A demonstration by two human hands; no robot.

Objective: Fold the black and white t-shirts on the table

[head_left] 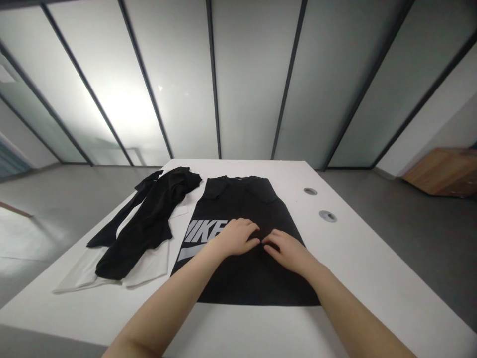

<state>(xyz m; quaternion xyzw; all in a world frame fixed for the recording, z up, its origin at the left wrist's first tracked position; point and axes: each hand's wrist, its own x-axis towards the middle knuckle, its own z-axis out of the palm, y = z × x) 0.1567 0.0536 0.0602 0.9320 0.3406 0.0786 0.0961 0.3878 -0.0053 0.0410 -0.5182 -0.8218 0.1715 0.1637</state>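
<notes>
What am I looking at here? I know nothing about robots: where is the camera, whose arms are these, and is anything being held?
There is no machine here, just a person's bare left hand and right hand. The single picture comes from a camera worn on that person's head, looking forward and down.

On the white table, a black shirt with pale lettering lies spread out. To its left are black clothes on top of white clothes.

Both hands are at the middle of the shirt, fingers curved, close together. Whether they pinch the fabric is hard to tell; nothing is lifted.
</notes>
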